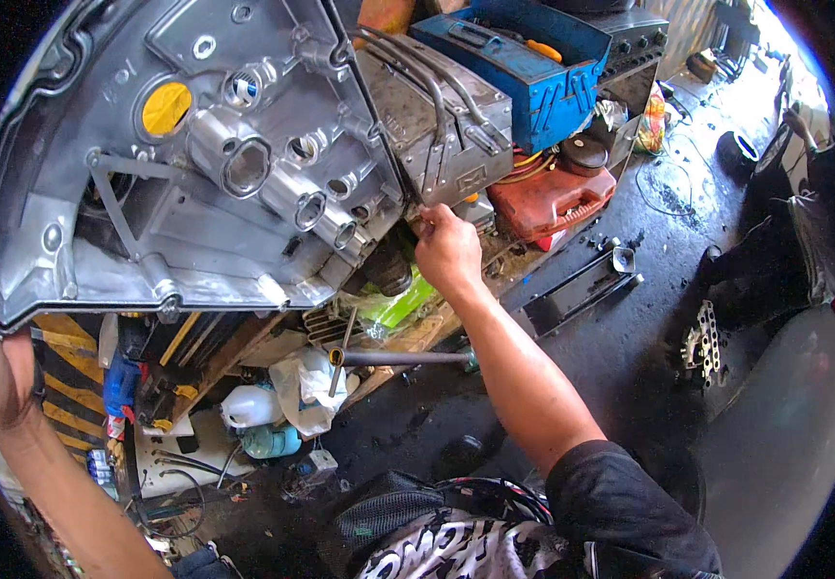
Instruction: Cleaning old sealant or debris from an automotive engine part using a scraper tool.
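A large grey metal engine casing (200, 227), with cast bosses and round holes, fills the upper left. My left hand (4, 372) grips its lower left corner, thumb side below the edge and the other fingers partly hidden behind. Beyond the casing's right edge is my right hand (448, 253), closed with its fingertips pinched together. A thin dark strip runs down that edge toward those fingertips. What they hold, if anything, is too small to make out.
At the upper middle stand a grey metal toolbox (475, 101), an open blue toolbox (557, 72) and a red plastic case (553, 198). A metal bar (398, 358), a white jug (251, 406) and cables lie below. Another person (784, 217) is at the right.
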A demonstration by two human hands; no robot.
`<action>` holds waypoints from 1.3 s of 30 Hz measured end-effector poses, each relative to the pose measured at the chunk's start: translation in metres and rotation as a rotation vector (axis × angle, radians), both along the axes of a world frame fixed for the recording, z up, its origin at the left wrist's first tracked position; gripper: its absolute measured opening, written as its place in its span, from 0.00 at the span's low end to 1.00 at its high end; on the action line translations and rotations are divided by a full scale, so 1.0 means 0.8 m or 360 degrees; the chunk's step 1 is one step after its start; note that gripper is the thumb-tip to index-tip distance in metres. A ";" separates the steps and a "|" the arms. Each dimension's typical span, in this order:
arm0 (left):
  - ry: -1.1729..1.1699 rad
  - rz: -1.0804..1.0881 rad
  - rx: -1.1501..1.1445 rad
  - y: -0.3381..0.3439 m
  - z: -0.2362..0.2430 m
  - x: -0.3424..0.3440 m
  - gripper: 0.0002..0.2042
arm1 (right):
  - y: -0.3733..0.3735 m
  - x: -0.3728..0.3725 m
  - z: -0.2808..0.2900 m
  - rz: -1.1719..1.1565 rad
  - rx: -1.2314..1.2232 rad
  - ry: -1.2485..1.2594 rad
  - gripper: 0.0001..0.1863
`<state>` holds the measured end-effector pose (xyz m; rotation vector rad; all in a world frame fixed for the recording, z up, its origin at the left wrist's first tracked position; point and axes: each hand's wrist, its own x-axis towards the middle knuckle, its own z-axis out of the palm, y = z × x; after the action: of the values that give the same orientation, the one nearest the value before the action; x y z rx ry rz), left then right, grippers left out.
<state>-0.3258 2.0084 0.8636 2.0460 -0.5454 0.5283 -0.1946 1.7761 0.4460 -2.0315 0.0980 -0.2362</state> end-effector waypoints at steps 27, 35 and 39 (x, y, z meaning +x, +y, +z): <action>-0.0071 0.0334 -0.0268 0.017 -0.004 -0.015 0.25 | -0.037 -0.019 0.138 0.0113 0.0259 -0.0262 0.11; -0.0018 0.0270 -0.0304 0.004 -0.011 -0.007 0.24 | -0.025 -0.016 0.096 0.0094 0.0310 -0.0367 0.08; -0.0031 0.0318 -0.0321 0.007 -0.009 -0.018 0.25 | 0.010 -0.033 0.123 -0.0002 0.0712 -0.0694 0.08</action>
<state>-0.3405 2.0141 0.8560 1.9133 -0.2871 0.6934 -0.2211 1.7844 0.5441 -1.4997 -0.1125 -0.5965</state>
